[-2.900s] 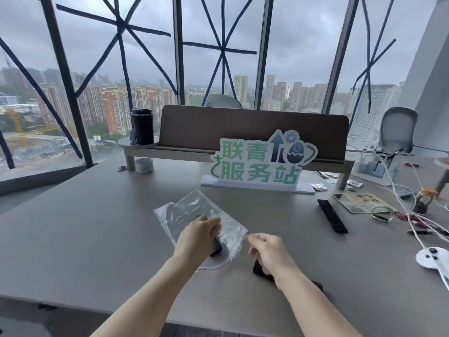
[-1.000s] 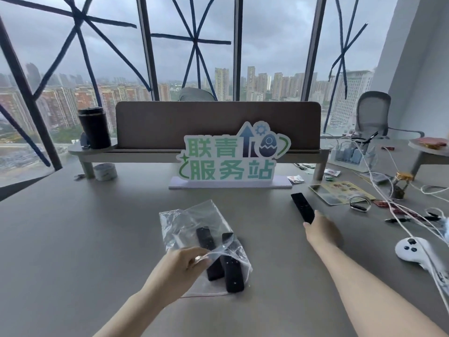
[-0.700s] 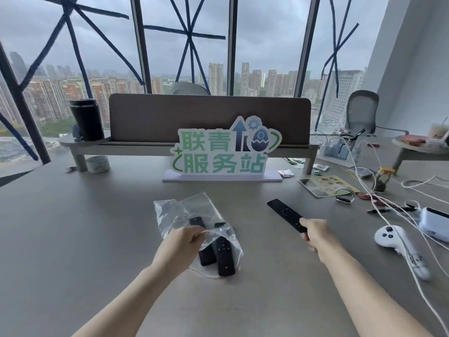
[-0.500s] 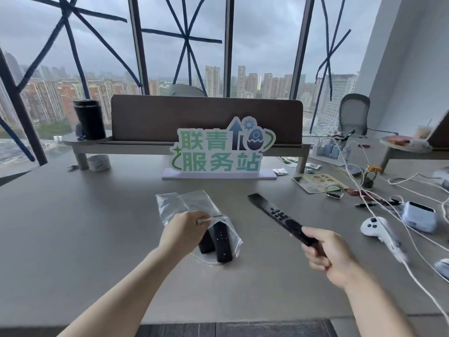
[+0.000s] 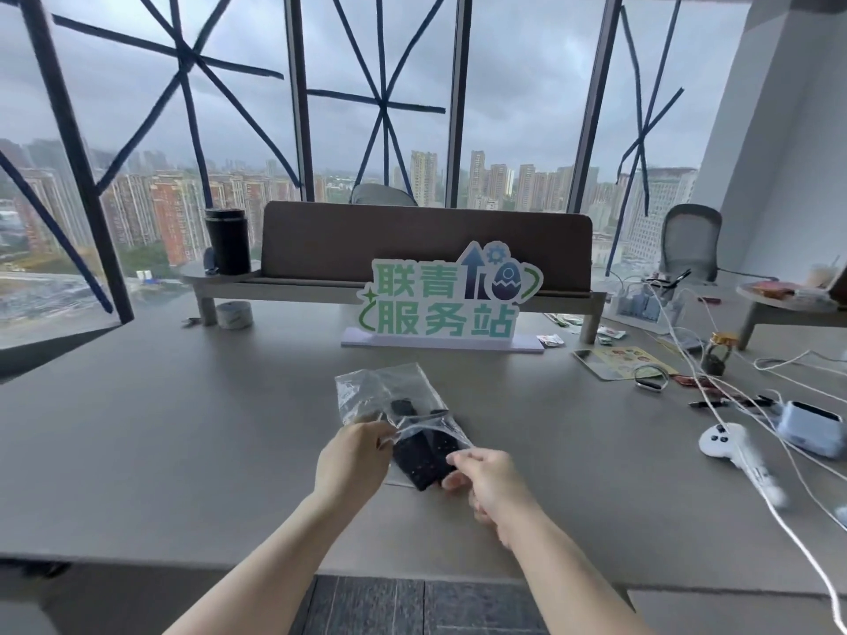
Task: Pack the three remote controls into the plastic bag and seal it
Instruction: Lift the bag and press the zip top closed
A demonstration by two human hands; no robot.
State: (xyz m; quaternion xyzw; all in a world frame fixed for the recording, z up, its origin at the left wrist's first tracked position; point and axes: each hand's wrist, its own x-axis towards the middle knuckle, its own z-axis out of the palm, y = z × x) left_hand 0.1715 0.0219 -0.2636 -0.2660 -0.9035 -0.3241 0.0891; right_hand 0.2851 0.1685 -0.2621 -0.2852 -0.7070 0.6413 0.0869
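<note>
A clear plastic bag [image 5: 378, 390] lies on the grey table [image 5: 183, 433], its mouth facing me. My left hand [image 5: 354, 458] pinches the upper edge of the mouth and lifts it. Black remote controls [image 5: 419, 458] lie side by side, their far ends inside the bag and their near ends sticking out. My right hand [image 5: 486, 482] grips the near end of one remote at the bag's mouth. How many remotes are inside is unclear through the crumpled plastic.
A green-and-white sign [image 5: 442, 301] stands behind the bag, before a brown desk shelf [image 5: 426, 242] with a black tumbler [image 5: 228, 240]. To the right lie a white game controller [image 5: 724, 441], white cables [image 5: 751, 405], a light-blue device [image 5: 810, 428] and small clutter.
My right hand picked up the long remote from the right side of the table and brought it left to the bag's mouth. My left hand kept holding the bag open.
</note>
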